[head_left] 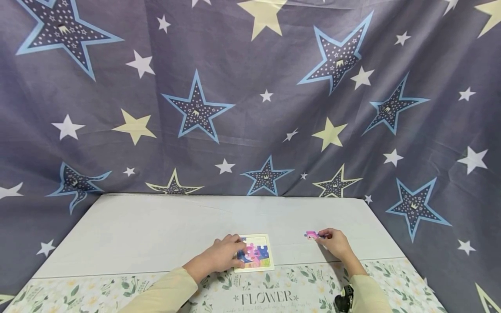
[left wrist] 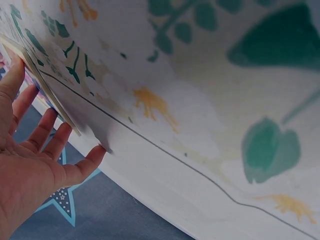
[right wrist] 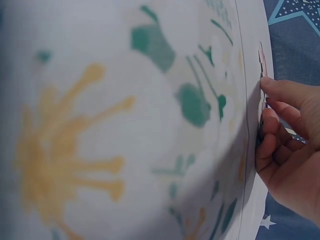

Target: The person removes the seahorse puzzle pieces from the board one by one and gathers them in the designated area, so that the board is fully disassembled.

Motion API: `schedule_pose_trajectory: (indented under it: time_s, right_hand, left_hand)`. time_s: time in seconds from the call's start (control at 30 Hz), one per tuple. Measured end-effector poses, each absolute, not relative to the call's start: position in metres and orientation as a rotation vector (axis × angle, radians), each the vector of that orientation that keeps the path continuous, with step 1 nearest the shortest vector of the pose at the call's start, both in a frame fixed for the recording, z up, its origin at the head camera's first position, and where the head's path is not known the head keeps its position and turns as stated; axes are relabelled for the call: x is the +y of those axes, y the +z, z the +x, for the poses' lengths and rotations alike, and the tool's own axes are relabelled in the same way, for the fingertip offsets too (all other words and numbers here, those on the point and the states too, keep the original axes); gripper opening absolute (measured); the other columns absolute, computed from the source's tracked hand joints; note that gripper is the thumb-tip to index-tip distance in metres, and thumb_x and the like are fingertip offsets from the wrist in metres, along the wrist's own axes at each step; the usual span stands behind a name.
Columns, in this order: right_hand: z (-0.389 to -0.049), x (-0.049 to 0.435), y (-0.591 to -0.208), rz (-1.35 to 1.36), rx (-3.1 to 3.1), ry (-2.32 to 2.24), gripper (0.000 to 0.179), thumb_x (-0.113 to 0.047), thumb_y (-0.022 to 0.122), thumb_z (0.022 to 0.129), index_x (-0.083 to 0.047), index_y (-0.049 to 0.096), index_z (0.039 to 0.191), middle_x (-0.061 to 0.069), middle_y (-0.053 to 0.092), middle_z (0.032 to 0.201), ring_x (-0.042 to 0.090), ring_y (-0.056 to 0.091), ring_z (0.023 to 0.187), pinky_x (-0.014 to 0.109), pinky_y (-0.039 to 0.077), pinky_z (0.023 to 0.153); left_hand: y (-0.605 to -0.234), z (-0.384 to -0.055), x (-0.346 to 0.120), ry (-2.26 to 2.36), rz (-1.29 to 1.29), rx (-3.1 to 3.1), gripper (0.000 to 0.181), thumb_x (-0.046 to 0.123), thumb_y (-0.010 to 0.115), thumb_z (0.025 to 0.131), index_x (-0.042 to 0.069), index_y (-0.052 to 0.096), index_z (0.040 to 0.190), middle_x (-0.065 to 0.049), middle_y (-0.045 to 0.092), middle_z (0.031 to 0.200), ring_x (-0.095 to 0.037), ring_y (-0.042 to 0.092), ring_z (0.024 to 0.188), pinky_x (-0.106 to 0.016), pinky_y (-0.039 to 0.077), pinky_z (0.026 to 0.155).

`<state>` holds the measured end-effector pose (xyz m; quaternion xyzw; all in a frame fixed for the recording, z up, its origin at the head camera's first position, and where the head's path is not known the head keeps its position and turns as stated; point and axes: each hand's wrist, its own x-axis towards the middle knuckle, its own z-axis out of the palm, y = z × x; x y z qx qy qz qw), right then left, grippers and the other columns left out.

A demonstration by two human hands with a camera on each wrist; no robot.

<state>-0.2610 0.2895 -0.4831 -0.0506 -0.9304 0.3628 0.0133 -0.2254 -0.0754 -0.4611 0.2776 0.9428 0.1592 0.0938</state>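
Observation:
A small jigsaw puzzle (head_left: pixel 256 254) in a cream frame lies on the table, its picture pink, blue and green. My left hand (head_left: pixel 224 254) rests at its left side with fingers reaching over the pieces. In the left wrist view the fingers of the left hand (left wrist: pixel 37 150) are spread and loosely bent, the thumb touching the frame's edge (left wrist: pixel 55 102). Off to the right, my right hand (head_left: pixel 335 243) pinches a pink and blue puzzle piece (head_left: pixel 311 235) between thumb and fingers. The right wrist view shows that piece (right wrist: pixel 262 60) edge-on.
The white table top (head_left: pixel 164 230) has a flowered cloth (head_left: pixel 289 282) with the word FLOWER along its near side. A star-patterned curtain (head_left: pixel 235 87) hangs behind and at both sides. A black device (head_left: pixel 344 299) sits at the right wrist.

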Motion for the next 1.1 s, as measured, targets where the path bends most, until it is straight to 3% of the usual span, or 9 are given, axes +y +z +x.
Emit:
schedule_pose_trajectory:
  time_s: [1.1]
  right_hand:
    - [-0.2625, 0.2878, -0.4859, -0.200, -2.909, 1.134, 0.026, -0.015, 0.068, 0.082, 0.002, 0.065, 0.102, 0.013, 0.061, 0.090, 0.017, 0.054, 0.071, 0.026, 0.046, 0.058]
  left_hand:
    - [-0.4623, -0.2262, -0.0749, 0.465, 0.840, 2.807, 0.034, 0.045, 0.065, 0.080, 0.024, 0.062, 0.107, 0.000, 0.053, 0.116, -0.019, 0.047, 0.109, -0.054, 0.040, 0.093]
